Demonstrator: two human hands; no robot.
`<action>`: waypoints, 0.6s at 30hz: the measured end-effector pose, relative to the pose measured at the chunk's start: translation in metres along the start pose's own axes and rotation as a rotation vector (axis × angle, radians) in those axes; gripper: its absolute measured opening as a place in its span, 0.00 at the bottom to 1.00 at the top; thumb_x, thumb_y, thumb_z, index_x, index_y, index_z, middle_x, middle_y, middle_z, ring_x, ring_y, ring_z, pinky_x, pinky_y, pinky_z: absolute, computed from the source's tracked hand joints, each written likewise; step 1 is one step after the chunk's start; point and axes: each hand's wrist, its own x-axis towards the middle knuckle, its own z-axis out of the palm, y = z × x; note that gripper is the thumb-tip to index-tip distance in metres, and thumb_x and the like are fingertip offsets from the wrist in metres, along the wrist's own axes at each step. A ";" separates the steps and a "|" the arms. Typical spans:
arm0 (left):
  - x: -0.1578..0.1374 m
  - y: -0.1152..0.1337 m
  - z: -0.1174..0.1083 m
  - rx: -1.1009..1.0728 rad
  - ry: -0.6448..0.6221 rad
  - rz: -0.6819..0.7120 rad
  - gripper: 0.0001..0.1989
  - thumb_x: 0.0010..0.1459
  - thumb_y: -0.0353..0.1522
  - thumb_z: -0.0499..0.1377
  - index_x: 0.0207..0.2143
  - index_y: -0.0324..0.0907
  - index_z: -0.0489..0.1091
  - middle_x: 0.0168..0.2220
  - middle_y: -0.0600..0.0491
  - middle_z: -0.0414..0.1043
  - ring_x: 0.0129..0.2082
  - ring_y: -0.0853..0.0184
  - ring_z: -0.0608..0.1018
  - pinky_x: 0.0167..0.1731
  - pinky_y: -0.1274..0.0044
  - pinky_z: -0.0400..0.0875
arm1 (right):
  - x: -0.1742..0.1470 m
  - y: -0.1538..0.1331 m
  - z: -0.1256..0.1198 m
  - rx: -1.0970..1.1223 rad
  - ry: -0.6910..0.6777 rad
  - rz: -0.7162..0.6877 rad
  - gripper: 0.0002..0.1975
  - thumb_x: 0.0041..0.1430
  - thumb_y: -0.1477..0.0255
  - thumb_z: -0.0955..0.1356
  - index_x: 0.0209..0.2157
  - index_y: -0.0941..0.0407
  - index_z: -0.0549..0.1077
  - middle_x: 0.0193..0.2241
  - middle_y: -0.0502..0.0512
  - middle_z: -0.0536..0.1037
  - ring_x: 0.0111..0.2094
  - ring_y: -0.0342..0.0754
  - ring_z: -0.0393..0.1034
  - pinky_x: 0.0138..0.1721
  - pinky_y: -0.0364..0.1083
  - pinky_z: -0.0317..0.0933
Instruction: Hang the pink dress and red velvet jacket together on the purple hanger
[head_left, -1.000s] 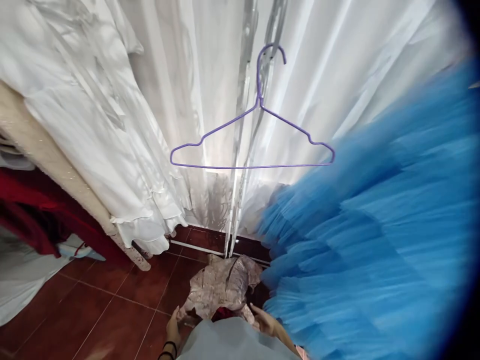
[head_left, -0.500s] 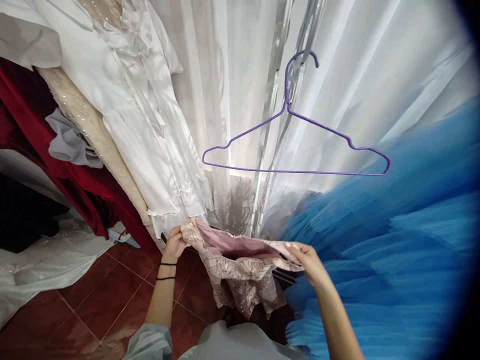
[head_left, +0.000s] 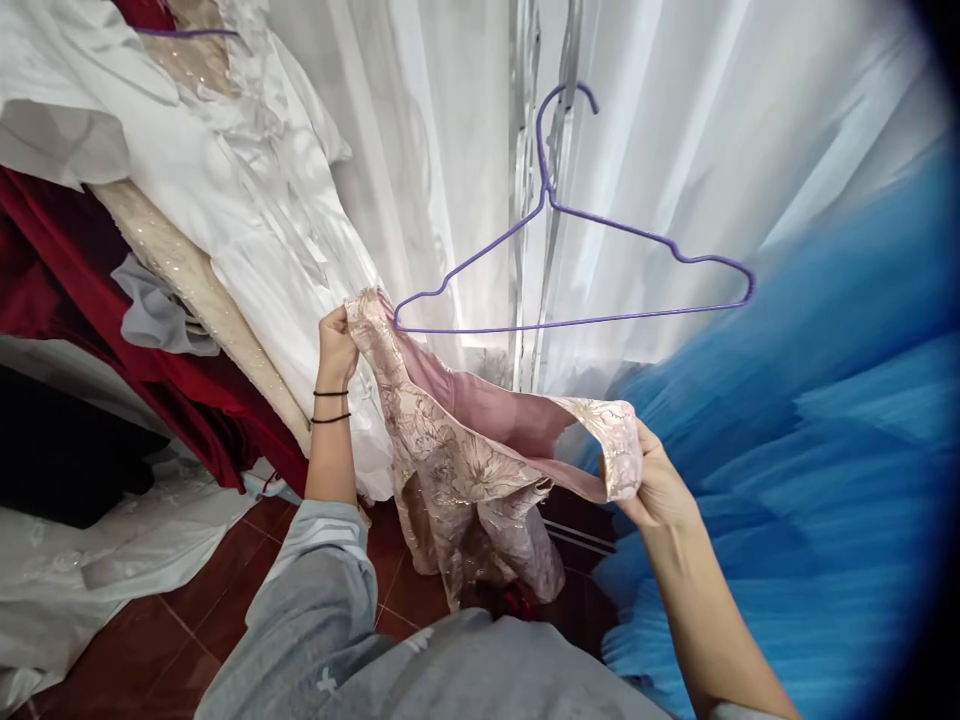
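Observation:
A pink dress [head_left: 465,450] with a shiny floral pattern and a plain pink lining is stretched between my two hands. My left hand [head_left: 337,348] is closed on one shoulder strap, raised beside the left end of a purple hanger [head_left: 555,324]. At the other strap, lower down, my right hand [head_left: 656,480] grips the fabric; some of its fingers are hidden behind the cloth. The hanger hangs by its hook above the dress. The left strap's edge overlaps the hanger's left corner in view; whether they touch I cannot tell.
On the left hang a white dress [head_left: 262,260], a beige sequined garment [head_left: 202,290] and dark red fabric [head_left: 180,400]. Blue tulle [head_left: 825,480] fills the right side. White curtains [head_left: 660,110] hang behind, and red-brown tiles [head_left: 195,590] cover the floor.
Both hands have lifted the dress toward the hanger, the left hand rising most. The left strap now reaches the hanger's left corner in view. The hanger appears slightly further left.

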 end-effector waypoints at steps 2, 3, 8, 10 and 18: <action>0.015 0.015 0.013 0.041 -0.124 0.019 0.22 0.40 0.40 0.74 0.37 0.37 0.80 0.39 0.48 0.81 0.44 0.61 0.82 0.51 0.68 0.74 | 0.000 -0.002 -0.001 -0.022 0.021 -0.052 0.19 0.34 0.67 0.82 0.32 0.50 0.82 0.10 0.41 0.65 0.09 0.37 0.54 0.16 0.40 0.62; 0.020 0.022 0.020 0.070 -0.187 0.016 0.22 0.39 0.39 0.75 0.37 0.37 0.80 0.38 0.48 0.81 0.43 0.60 0.82 0.51 0.68 0.74 | 0.000 -0.003 -0.003 -0.044 0.042 -0.077 0.19 0.34 0.68 0.82 0.33 0.50 0.82 0.11 0.42 0.67 0.11 0.39 0.59 0.19 0.41 0.65; 0.020 0.045 0.057 0.175 -0.378 -0.098 0.17 0.40 0.40 0.74 0.27 0.35 0.78 0.25 0.51 0.76 0.32 0.63 0.79 0.33 0.74 0.75 | 0.001 -0.004 -0.016 -0.207 0.187 -0.190 0.27 0.33 0.71 0.82 0.41 0.52 0.82 0.33 0.53 0.83 0.36 0.53 0.79 0.38 0.49 0.76; 0.014 0.045 0.069 0.192 -0.364 -0.107 0.17 0.41 0.40 0.72 0.21 0.35 0.74 0.19 0.55 0.69 0.25 0.68 0.74 0.26 0.79 0.69 | 0.007 -0.003 -0.025 -0.265 0.248 -0.249 0.25 0.37 0.71 0.81 0.42 0.53 0.81 0.38 0.54 0.83 0.41 0.54 0.78 0.43 0.50 0.75; 0.002 0.047 0.081 0.472 -0.091 0.100 0.07 0.44 0.27 0.65 0.18 0.34 0.71 0.17 0.59 0.61 0.20 0.77 0.62 0.20 0.83 0.52 | 0.063 -0.015 -0.110 -0.317 0.469 -0.528 0.21 0.47 0.66 0.77 0.44 0.59 0.80 0.46 0.59 0.81 0.43 0.48 0.78 0.48 0.48 0.72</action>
